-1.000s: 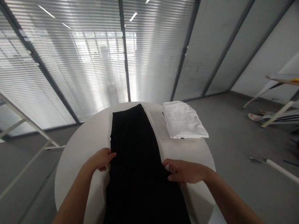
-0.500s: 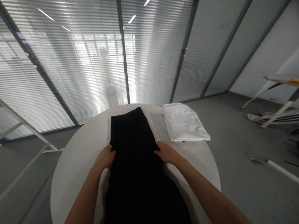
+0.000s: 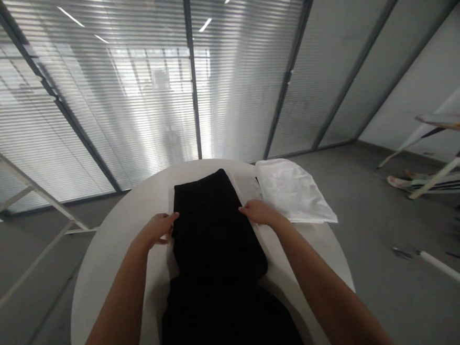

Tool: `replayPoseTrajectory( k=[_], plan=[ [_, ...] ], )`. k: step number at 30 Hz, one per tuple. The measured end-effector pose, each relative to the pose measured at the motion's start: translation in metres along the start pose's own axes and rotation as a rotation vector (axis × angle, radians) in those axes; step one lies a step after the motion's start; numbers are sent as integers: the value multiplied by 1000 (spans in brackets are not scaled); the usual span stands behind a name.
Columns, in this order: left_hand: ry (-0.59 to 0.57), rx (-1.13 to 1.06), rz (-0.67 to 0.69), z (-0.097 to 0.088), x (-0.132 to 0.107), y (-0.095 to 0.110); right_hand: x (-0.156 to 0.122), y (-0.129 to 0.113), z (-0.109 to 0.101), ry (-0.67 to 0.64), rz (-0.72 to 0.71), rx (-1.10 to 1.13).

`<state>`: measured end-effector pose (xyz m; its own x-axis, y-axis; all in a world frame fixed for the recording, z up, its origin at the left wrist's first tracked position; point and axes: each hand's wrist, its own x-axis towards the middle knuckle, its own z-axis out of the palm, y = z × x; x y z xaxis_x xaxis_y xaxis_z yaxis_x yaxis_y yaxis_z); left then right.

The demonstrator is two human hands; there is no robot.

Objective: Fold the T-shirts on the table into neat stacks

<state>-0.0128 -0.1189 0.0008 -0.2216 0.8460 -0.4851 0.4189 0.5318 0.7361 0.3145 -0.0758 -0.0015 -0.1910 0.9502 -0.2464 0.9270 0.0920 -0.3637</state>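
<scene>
Head view: since half a second ago both hands have slid farther along the black garment [image 3: 213, 221], and a fold now bulges behind the fingers. The left hand [image 3: 158, 231] rests straight, closed fingers on the garment's left edge. The right hand [image 3: 257, 212] touches the right edge, its grip unclear. Uneven pressure could skew the fold toward the white folded cloth [image 3: 294, 191] just beyond the right fingertips.

Black garment [image 3: 214, 231] — laid lengthwise on round white table [image 3: 112, 244], near part folded over itself. Left hand [image 3: 159, 230] at its left edge, right hand [image 3: 258, 212] at its right edge, fingers flat. Folded white cloth [image 3: 294, 191] just beside — right of the garment.
</scene>
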Motion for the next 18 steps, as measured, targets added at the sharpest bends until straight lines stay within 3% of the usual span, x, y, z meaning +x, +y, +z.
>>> replayPoseTrajectory(
  k=[6, 10, 18],
  plan=[
    [132, -207, 29, 17, 52, 15, 66, -14, 8, 168, 82, 68],
    [158, -299, 45, 17, 79, 16, 98, -15, 17, 239, 118, 179],
    [92, -452, 19, 5, 98, 7, 125, -1, 31, 355, 165, 401]
  ],
)
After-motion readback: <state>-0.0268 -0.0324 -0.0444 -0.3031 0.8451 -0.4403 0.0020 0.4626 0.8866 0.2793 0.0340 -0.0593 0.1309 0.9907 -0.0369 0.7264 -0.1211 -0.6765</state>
